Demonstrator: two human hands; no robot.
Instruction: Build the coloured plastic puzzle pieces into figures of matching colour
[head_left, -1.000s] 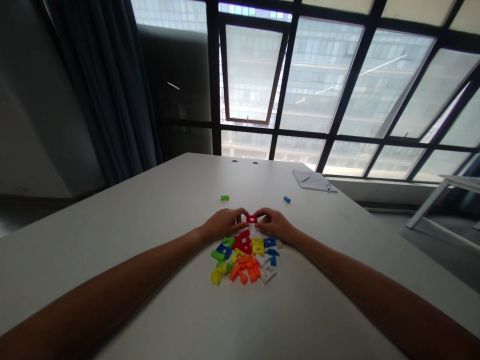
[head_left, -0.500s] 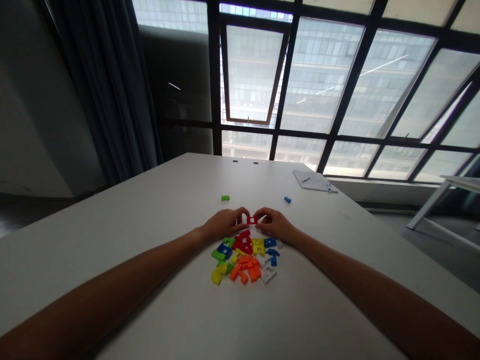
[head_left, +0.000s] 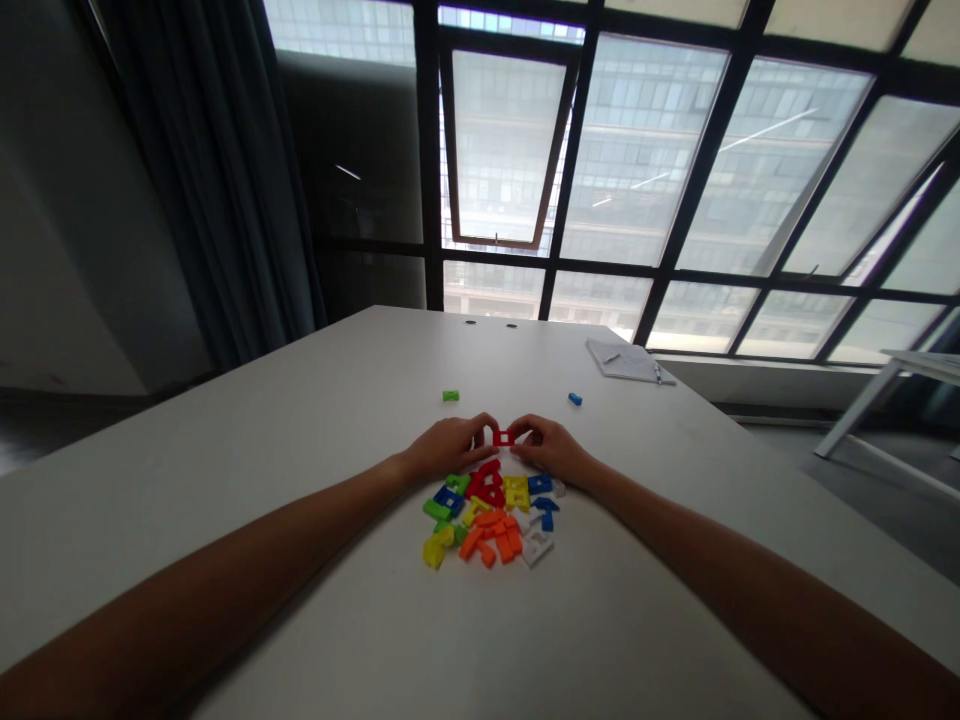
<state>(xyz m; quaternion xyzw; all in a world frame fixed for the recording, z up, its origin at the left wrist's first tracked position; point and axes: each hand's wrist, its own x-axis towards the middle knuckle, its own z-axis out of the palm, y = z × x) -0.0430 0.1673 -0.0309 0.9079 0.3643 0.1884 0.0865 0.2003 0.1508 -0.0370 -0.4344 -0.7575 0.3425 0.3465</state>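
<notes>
Pinching a small red frame (head_left: 503, 438) from both sides, the left hand (head_left: 448, 448) and right hand (head_left: 551, 450) meet at the middle of the desk (head_left: 300, 430), their fingertips closed on its two short ends, while the other fingers curl inward. The frame sits just above the near edge of a heap of plastic pieces (head_left: 487, 515) in red, blue, green, yellow, orange and white; whether it is lifted or still resting on the desk, I cannot tell. Both hands lie just beside the heap's far side. Farther off, a green piece (head_left: 450, 396) and a blue piece (head_left: 574, 399) lie apart on the desk, well short of a sheet of paper (head_left: 622, 361) with a pen (head_left: 657, 374) on it, near the far edge below a large window (head_left: 637, 150).
</notes>
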